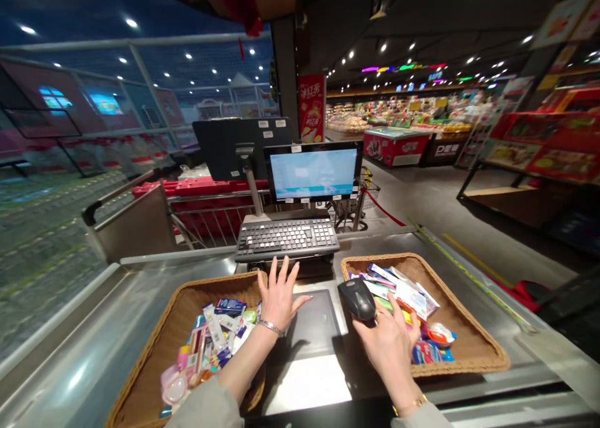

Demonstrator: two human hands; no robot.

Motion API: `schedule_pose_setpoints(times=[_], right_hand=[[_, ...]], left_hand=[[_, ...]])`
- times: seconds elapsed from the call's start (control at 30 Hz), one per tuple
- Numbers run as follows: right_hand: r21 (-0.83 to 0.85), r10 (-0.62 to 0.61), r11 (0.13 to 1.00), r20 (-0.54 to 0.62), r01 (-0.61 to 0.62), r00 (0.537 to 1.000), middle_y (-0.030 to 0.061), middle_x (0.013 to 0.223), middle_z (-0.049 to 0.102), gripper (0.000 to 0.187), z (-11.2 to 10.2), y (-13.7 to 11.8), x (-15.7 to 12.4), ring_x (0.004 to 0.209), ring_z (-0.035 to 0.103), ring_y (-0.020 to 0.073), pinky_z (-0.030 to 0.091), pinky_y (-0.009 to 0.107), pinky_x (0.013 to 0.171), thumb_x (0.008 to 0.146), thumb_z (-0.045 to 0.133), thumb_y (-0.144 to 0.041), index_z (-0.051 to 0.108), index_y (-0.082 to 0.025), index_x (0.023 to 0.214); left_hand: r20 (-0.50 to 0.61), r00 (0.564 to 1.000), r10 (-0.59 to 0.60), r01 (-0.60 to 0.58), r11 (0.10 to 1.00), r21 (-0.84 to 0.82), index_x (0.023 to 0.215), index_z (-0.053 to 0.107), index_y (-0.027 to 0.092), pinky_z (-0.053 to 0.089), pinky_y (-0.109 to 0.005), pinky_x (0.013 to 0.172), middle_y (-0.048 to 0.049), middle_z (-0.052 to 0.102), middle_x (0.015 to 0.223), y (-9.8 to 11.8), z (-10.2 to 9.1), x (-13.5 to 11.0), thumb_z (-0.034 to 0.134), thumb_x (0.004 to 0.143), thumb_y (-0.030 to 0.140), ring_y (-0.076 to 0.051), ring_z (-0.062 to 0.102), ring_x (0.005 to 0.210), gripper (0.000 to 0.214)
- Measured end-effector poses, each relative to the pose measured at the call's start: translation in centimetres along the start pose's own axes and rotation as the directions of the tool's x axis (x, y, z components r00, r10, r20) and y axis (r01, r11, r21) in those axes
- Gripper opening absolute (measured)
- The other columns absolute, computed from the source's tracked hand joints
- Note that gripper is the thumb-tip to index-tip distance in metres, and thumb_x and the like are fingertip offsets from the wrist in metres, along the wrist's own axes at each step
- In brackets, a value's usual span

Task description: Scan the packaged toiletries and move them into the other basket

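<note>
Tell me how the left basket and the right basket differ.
The left basket runs off the picture's bottom edge; the right basket lies within the picture. The left forearm partly hides the left basket; the right hand, its grip on a black scanner, partly hides the right basket. Both are brown, woven and hold small packages.

Left hand [280, 298], slim silver-coloured curved bracelet [270, 328] at wrist, pale grey cloth sleeve [206, 408] at seven o'clock, right hand [389, 342], narrow gold-coloured bracelet [417, 403] at wrist, matching pale grey sleeve [422, 418] just beside it, five o'clock
</note>
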State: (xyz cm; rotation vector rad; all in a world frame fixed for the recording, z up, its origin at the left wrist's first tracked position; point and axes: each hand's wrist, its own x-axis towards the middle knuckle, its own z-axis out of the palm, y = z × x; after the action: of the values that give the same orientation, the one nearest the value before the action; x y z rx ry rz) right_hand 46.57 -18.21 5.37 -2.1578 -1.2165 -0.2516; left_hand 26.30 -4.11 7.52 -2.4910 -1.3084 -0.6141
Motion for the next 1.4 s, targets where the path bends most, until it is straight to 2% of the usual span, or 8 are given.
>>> schedule_pose_setpoints(times=[0.17, 0.43, 0.67, 0.9, 1.2, 1.4], right_hand=[[0.044, -0.074, 0.996, 0.049, 0.072, 0.996, 0.0048, 0.11, 0.072, 0.026, 1.6, -1.9, -0.4, 0.127, 0.044, 0.0342, 0.01, 0.059, 0.107, 0.075, 0.057, -0.044, 0.073, -0.027, 0.086], [0.061, -0.192, 0.981, 0.108, 0.186, 0.975, 0.0031, 0.114, 0.07, 0.025, 3.0, -5.2, -1.3, 0.13, 0.042, 0.0319, 0.008, 0.059, 0.11, 0.077, 0.056, -0.041, 0.072, -0.028, 0.092], [0.077, -0.251, 0.967, 0.13, 0.243, 0.959, 0.0046, 0.112, 0.071, 0.027, 3.8, -7.0, -2.0, 0.129, 0.044, 0.0312, 0.012, 0.056, 0.11, 0.077, 0.055, -0.04, 0.071, -0.024, 0.092], [0.097, -0.275, 0.96, 0.18, 0.261, 0.944, 0.0044, 0.114, 0.071, 0.026, 5.0, -8.1, -2.7, 0.129, 0.043, 0.0323, 0.01, 0.058, 0.109, 0.078, 0.053, -0.042, 0.072, -0.025, 0.086], [0.079, -0.3, 0.954, 0.187, 0.29, 0.935, 0.004, 0.112, 0.071, 0.031, 6.0, -8.4, -3.1, 0.127, 0.044, 0.031, 0.011, 0.056, 0.108, 0.079, 0.051, -0.048, 0.072, -0.026, 0.086], [0.067, -0.302, 0.953, 0.221, 0.295, 0.927, 0.0029, 0.112, 0.071, 0.03, 6.5, -8.8, -3.4, 0.128, 0.043, 0.0306, 0.011, 0.055, 0.108, 0.078, 0.052, -0.046, 0.072, -0.026, 0.088]], left_hand=[[0.014, 0.997, -0.077, 0.076, 0.996, 0.039, 0.148, 0.034, 0.028, 0.007, -0.07, 0.112, -0.01, 0.029, 0.157, -3.1, -0.2, -2.5, 0.052, 0.083, 0.063, -0.038, 0.018, 0.146, 0.075], [0.061, 0.978, -0.199, 0.191, 0.974, 0.12, 0.147, 0.036, 0.026, 0.007, -0.071, 0.111, -0.0122, 0.03, 0.157, -8.1, -0.5, -6.7, 0.052, 0.085, 0.06, -0.039, 0.019, 0.145, 0.073], [0.118, 0.94, -0.319, 0.293, 0.936, 0.198, 0.145, 0.04, 0.026, 0.006, -0.074, 0.109, -0.0119, 0.03, 0.157, -12.5, -0.6, -9.8, 0.049, 0.087, 0.058, -0.039, 0.019, 0.145, 0.067], [0.186, 0.891, -0.414, 0.364, 0.896, 0.254, 0.144, 0.041, 0.027, 0.005, -0.074, 0.109, -0.0095, 0.03, 0.157, -15.6, -0.5, -12.2, 0.046, 0.09, 0.054, -0.037, 0.018, 0.146, 0.061], [0.238, 0.851, -0.468, 0.391, 0.868, 0.308, 0.145, 0.04, 0.031, 0.004, -0.072, 0.11, -0.0085, 0.03, 0.157, -19.4, 0.3, -14.6, 0.056, 0.086, 0.045, -0.037, 0.014, 0.147, 0.062], [0.285, 0.881, -0.379, 0.293, 0.908, 0.3, 0.138, 0.047, 0.039, 0.008, -0.073, 0.109, -0.0087, 0.033, 0.156, -21.1, 0.1, -15.4, 0.065, 0.082, 0.037, -0.039, 0.02, 0.145, 0.059]])
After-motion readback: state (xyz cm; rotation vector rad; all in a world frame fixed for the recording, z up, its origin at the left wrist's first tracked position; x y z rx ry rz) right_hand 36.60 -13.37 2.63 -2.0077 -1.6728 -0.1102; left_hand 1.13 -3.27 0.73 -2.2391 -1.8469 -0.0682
